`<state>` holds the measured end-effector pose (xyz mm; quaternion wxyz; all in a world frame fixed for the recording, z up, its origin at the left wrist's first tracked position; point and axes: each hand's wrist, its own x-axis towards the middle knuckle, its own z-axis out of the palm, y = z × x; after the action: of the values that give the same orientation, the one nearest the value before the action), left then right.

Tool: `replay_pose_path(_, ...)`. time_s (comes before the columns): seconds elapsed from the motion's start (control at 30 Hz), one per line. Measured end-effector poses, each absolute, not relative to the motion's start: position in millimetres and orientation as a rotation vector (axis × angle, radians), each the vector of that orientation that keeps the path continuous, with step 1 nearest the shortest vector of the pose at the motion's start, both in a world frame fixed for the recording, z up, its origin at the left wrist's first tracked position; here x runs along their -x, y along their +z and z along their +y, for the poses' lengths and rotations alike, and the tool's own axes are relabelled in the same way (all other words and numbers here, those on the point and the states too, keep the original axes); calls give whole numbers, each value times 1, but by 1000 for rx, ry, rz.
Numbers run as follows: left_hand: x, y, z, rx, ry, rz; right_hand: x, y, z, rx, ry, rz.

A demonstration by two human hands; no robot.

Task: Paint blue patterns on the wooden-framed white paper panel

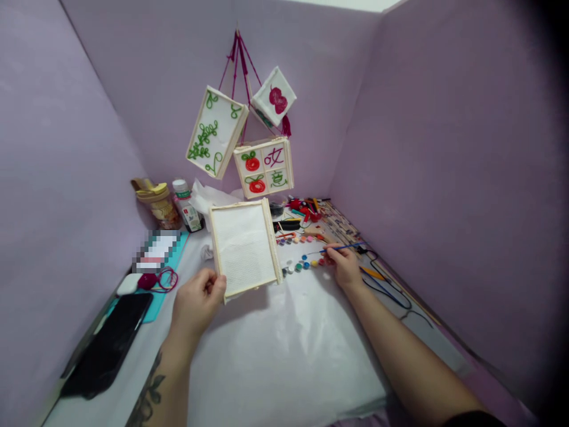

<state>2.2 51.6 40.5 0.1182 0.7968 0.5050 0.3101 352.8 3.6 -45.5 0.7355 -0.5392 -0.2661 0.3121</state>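
Note:
My left hand (pixel 200 300) grips the lower left corner of a wooden-framed lantern box (pixel 244 249), its thumb on the front. The box is tilted a little, and its white panel looks plain with a fine mesh texture low down. To the right, my right hand (pixel 342 265) pinches a thin blue paintbrush (pixel 344 247) that points leftward over the table. Small pots of paint (pixel 299 267) in several colours stand in rows just left of that hand. The brush tip seems to hang above the pots; whether it touches paint I cannot tell.
Three decorated lantern boxes (pixel 217 133) hang from magenta cords at the back. At left are a black phone (pixel 109 347), magenta yarn (pixel 149 281), a bottle (pixel 187 204) and a cup (pixel 160 204). Pliers (pixel 287 225) and pens lie behind the paints; a black cable (pixel 391 284) lies right.

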Motion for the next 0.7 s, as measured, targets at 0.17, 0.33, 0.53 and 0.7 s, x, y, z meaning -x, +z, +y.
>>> replay_pose_path(0.17,-2,39,49,-2254,901,1412,-367,-40,-7,963,746,-431)
replay_pose_path(0.33,-2,41,45,-2199,878,1376,-371,-3,-25,805,775,-548)
replay_pose_path(0.53,-2,44,41,-2168,893,1373,-305,83,-15,578,814,-824)
replay_pose_path(0.7,-2,46,39,-2166,886,1387,-225,121,23,522,766,-903)
